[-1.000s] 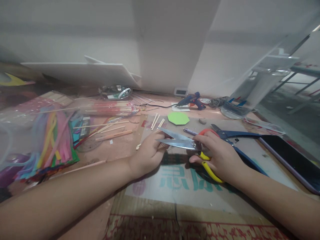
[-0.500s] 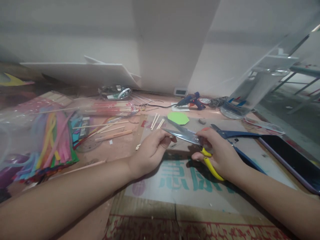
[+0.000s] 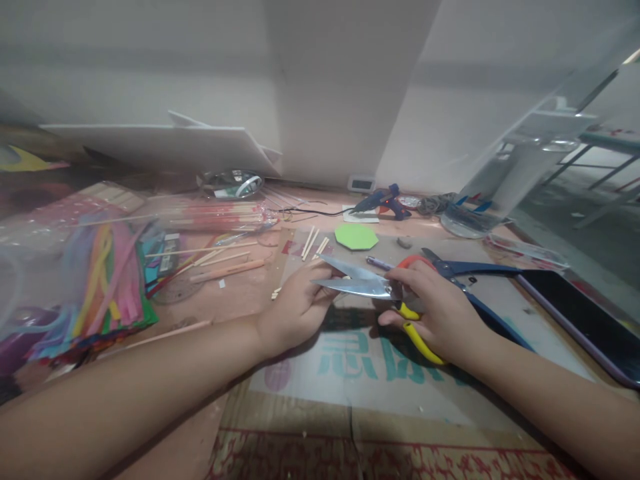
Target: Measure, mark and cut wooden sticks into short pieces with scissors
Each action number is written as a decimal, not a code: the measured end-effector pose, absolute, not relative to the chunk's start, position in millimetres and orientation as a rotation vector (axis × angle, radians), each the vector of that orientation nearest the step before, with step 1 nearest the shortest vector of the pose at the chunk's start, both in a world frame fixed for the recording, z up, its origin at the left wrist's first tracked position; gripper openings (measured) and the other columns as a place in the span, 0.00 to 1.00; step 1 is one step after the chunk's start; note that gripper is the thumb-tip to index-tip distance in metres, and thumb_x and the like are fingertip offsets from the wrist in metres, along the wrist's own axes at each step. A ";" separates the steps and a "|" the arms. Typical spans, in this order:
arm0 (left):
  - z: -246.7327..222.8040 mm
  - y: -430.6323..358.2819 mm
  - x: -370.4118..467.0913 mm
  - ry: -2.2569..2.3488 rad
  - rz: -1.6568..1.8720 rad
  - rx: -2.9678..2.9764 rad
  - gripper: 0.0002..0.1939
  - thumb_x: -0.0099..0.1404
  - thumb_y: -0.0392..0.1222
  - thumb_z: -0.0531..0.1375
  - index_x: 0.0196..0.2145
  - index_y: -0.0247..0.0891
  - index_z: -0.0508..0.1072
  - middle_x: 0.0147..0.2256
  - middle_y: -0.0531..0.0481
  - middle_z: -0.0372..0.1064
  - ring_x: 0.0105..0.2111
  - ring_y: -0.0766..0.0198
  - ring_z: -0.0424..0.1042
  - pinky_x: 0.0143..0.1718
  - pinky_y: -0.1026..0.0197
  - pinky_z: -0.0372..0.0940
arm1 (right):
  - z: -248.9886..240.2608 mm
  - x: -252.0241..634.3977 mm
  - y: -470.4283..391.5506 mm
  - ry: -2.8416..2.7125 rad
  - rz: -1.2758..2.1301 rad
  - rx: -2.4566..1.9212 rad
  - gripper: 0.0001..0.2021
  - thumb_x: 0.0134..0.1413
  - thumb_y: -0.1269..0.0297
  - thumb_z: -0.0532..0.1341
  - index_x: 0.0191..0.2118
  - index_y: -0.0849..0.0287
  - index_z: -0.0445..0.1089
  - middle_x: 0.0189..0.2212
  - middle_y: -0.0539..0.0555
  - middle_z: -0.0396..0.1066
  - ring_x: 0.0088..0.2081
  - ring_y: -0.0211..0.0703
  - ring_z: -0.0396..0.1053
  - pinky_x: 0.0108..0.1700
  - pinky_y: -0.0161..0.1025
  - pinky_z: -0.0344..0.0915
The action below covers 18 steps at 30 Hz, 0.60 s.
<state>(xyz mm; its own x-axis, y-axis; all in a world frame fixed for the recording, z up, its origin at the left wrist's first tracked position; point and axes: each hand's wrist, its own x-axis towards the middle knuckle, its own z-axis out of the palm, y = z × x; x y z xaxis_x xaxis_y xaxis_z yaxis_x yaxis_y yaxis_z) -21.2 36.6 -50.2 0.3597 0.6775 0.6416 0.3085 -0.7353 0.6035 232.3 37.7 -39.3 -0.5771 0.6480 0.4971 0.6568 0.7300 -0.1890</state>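
Observation:
My right hand [image 3: 443, 303] grips a pair of scissors [image 3: 367, 285] by its yellow and orange handles. The two metal blades are parted and point left, their tips beside my left hand [image 3: 300, 300]. The left fingers are pinched together behind the blades; whatever they hold is hidden or too small to name. Just beyond the hands, a green octagon [image 3: 357, 236] lies on a translucent mat [image 3: 320, 393] with teal characters. Short pale sticks [image 3: 310, 243] lie left of the octagon. Blue-handled pliers [image 3: 480, 268] rest beyond my right hand.
A blue glue gun [image 3: 380, 200] sits at the back near the wall. On the right are a phone [image 3: 583, 320] and a clear container [image 3: 505, 180]. Colourful pipe cleaners [image 3: 115, 273], bagged sticks [image 3: 215, 215] and a pencil-like stick [image 3: 227, 271] crowd the left.
The scissors have turned and dropped slightly, with their blades now plainly spread. A patterned pen-like item shows behind them. My left hand has barely moved.

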 end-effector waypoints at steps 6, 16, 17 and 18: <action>-47.7 38.2 -21.5 0.811 1.359 2.280 0.09 0.70 0.33 0.53 0.33 0.38 0.72 0.40 0.45 0.77 0.42 0.59 0.76 0.46 0.57 0.70 | -38.6 232.2 36.5 -2.401 0.006 -1.029 0.24 0.60 0.41 0.60 0.47 0.59 0.69 0.36 0.56 0.67 0.34 0.48 0.67 0.35 0.43 0.67; -51.9 37.4 -23.6 0.807 1.307 2.282 0.09 0.71 0.36 0.53 0.38 0.37 0.74 0.41 0.44 0.78 0.43 0.59 0.76 0.46 0.56 0.70 | -34.9 232.3 34.7 -2.453 -0.186 -0.981 0.26 0.64 0.41 0.55 0.48 0.62 0.69 0.34 0.56 0.65 0.33 0.47 0.66 0.32 0.41 0.65; -52.4 37.7 -23.9 0.798 1.305 2.286 0.09 0.71 0.36 0.53 0.39 0.37 0.74 0.42 0.44 0.78 0.43 0.59 0.76 0.47 0.56 0.70 | -34.6 232.5 34.9 -2.457 -0.207 -0.978 0.26 0.64 0.41 0.55 0.49 0.62 0.68 0.34 0.56 0.65 0.33 0.47 0.66 0.32 0.41 0.65; -52.9 38.1 -24.1 0.796 1.302 2.285 0.10 0.71 0.36 0.53 0.39 0.37 0.75 0.42 0.44 0.78 0.44 0.58 0.76 0.47 0.56 0.70 | -34.4 232.7 35.0 -2.458 -0.220 -0.978 0.27 0.64 0.41 0.55 0.49 0.62 0.68 0.34 0.57 0.66 0.33 0.47 0.66 0.32 0.41 0.65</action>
